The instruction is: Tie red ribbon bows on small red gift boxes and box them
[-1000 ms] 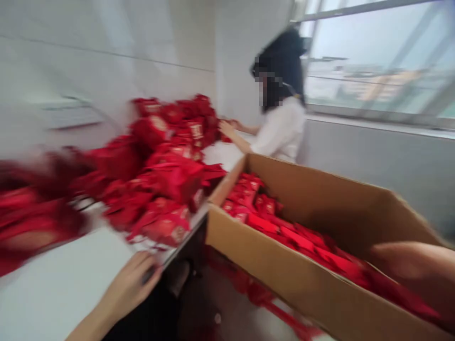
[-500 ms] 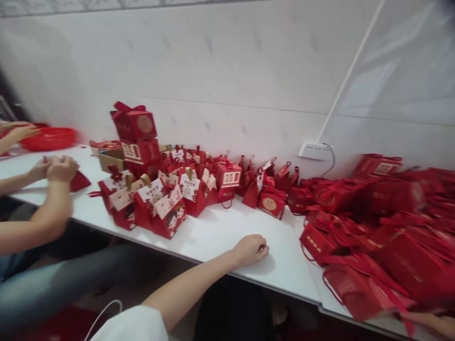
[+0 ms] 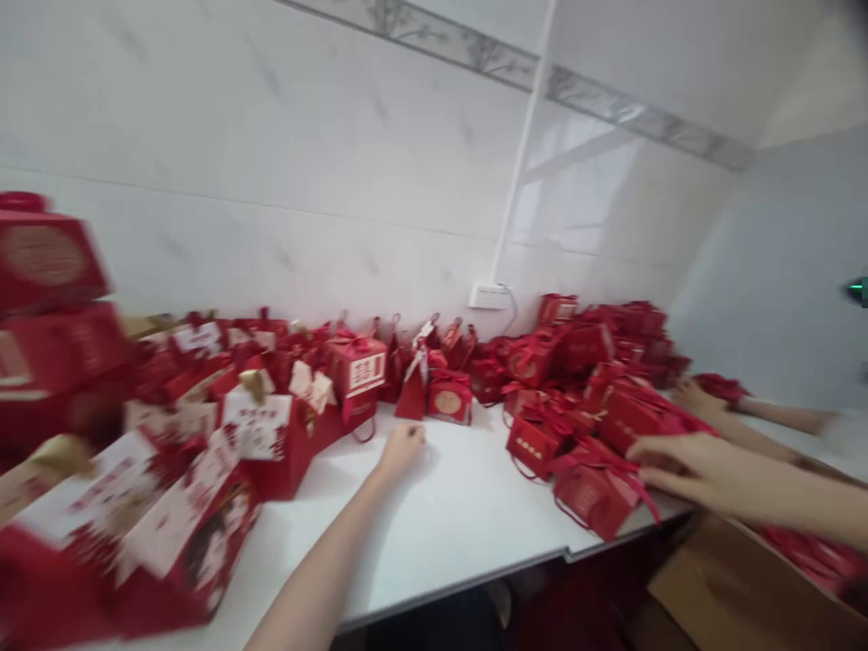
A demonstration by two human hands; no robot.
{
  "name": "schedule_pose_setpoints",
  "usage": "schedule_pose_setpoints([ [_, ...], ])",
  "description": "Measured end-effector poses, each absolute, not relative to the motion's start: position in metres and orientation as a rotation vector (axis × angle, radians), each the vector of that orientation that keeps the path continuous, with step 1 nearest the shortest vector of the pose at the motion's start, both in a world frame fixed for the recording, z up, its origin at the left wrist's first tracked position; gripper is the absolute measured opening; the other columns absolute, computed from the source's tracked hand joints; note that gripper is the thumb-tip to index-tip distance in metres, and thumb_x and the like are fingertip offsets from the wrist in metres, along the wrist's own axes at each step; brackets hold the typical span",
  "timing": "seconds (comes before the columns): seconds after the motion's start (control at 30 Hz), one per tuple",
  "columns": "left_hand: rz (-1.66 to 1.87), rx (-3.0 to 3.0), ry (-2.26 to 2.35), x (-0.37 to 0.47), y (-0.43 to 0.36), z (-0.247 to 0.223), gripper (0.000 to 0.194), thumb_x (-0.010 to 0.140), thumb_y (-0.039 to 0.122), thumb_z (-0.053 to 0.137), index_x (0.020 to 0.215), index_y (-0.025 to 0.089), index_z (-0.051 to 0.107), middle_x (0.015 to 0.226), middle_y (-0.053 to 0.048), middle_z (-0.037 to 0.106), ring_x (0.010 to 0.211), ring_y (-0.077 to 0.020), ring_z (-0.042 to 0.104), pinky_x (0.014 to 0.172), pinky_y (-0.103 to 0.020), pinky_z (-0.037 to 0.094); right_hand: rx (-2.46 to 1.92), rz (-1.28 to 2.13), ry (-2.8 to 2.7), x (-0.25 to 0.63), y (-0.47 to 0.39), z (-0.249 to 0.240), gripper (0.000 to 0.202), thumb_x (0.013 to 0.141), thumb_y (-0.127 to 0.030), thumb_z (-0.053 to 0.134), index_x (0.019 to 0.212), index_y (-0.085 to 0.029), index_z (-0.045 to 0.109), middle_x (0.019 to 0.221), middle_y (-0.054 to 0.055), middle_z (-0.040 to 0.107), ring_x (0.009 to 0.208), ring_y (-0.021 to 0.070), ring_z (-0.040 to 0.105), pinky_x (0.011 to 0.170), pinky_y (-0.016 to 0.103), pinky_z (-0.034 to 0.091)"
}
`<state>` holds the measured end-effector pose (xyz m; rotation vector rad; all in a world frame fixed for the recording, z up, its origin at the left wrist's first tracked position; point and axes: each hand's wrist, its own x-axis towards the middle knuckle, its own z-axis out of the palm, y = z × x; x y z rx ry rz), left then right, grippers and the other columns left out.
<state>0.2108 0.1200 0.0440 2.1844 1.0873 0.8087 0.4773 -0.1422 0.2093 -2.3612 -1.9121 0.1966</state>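
Stacked red boxes (image 3: 68, 339) and a cardboard carton (image 3: 732, 579), both cropped by edges

The person's left hand (image 3: 402, 449) rests loosely curled on the white table (image 3: 461, 515); the right hand (image 3: 705, 466), thumb and fingers parted, is at a heap of red boxes (image 3: 587, 348). I see a co-worker's arms (image 3: 783, 414) beyond it and a cardboard carton (image 3: 725, 588) below.

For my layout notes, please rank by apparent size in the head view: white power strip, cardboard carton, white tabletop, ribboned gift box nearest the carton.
White tabletop
Cardboard carton, partly out of frame
Ribboned gift box
White power strip
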Motion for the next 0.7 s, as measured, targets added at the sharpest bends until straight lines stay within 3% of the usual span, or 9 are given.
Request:
schedule_pose_setpoints([
  [0.1, 0.876, 2.129, 1.058, 0.209, 0.134, 0.045, 0.033, 0.085, 0.031, 0.033, 0.056, 0.018, 0.045, 0.052, 0.000, 0.050, 0.055, -0.0157, 0.052, 0.055, -0.027, 0.038, -2.536, -0.094, -1.693, 0.512, -0.137, 0.259, 0.028, 0.074, -0.043, 0.046, 0.074, -0.023, 0.066, 0.081, 0.012, 0.071, 0.076, 0.0301, 0.065, 0.075, 0.039, 0.047],
  [0.2, 0.885, 2.131, 0.980, 0.210, 0.137, 0.044, 0.031, 0.074, 0.039, 0.037, 0.051, 0.020, 0.043, 0.050, -0.002, 0.051, 0.055, -0.0187, 0.051, 0.054, -0.028, 0.035, -2.609, -0.266, -1.467, 0.546, -0.130, 0.287, 0.033, 0.079, -0.037, 0.044, 0.076, -0.014, 0.067, 0.078, 0.016, 0.069, 0.080, 0.0301, 0.064, 0.077, 0.037, 0.043],
  [0.37, 0.859, 2.104, 0.987, 0.211, 0.134, 0.042, 0.035, 0.066, 0.050, 0.036, 0.049, 0.021, 0.043, 0.047, 0.000, 0.047, 0.051, -0.0180, 0.046, 0.054, -0.028, 0.031, -2.632, -0.245, -1.343, 0.591, -0.070, 0.281, 0.032, 0.085, -0.034, 0.048, 0.090, -0.011, 0.068, 0.093, 0.011, 0.069, 0.089, 0.0238, 0.064, 0.082, 0.030, 0.044],
  [0.43, 0.846, 2.096, 1.047, 0.209, 0.133, 0.042, 0.037, 0.067, 0.052, 0.034, 0.050, 0.021, 0.044, 0.048, 0.000, 0.048, 0.053, -0.0179, 0.046, 0.054, -0.027, 0.032, -2.619, -0.222, -1.312, 0.607, -0.038, 0.269, 0.034, 0.085, -0.035, 0.055, 0.107, -0.011, 0.062, 0.110, 0.011, 0.065, 0.100, 0.0228, 0.061, 0.089, 0.036, 0.044],
  [0.57, 0.759, 2.189, 1.063, 0.210, 0.131, 0.040, 0.036, 0.070, 0.051, 0.033, 0.052, 0.021, 0.042, 0.049, 0.000, 0.047, 0.052, -0.0168, 0.044, 0.054, -0.027, 0.031, -2.565, -0.180, -1.201, 0.638, 0.014, 0.256, 0.086, 0.076, -0.044, 0.066, 0.139, -0.001, 0.026, 0.134, 0.026, 0.045, 0.120, 0.0298, 0.050, 0.098, 0.038, 0.040],
  [0.63, 0.717, 2.215, 1.067, 0.211, 0.131, 0.036, 0.036, 0.072, 0.050, 0.034, 0.053, 0.021, 0.042, 0.049, 0.000, 0.047, 0.052, -0.0166, 0.044, 0.054, -0.027, 0.030, -2.534, -0.128, -1.177, 0.651, 0.032, 0.256, 0.105, 0.072, -0.048, 0.068, 0.141, 0.006, 0.011, 0.134, 0.031, 0.042, 0.121, 0.0325, 0.049, 0.096, 0.036, 0.042],
  [0.7, 0.717, 2.200, 1.093, 0.212, 0.132, 0.033, 0.036, 0.074, 0.050, 0.033, 0.054, 0.021, 0.041, 0.049, 0.001, 0.045, 0.053, -0.0164, 0.043, 0.054, -0.027, 0.028, -2.494, -0.085, -1.200, 0.661, 0.044, 0.258, 0.115, 0.067, -0.050, 0.072, 0.141, 0.007, 0.006, 0.133, 0.033, 0.042, 0.120, 0.0333, 0.050, 0.094, 0.036, 0.045],
])
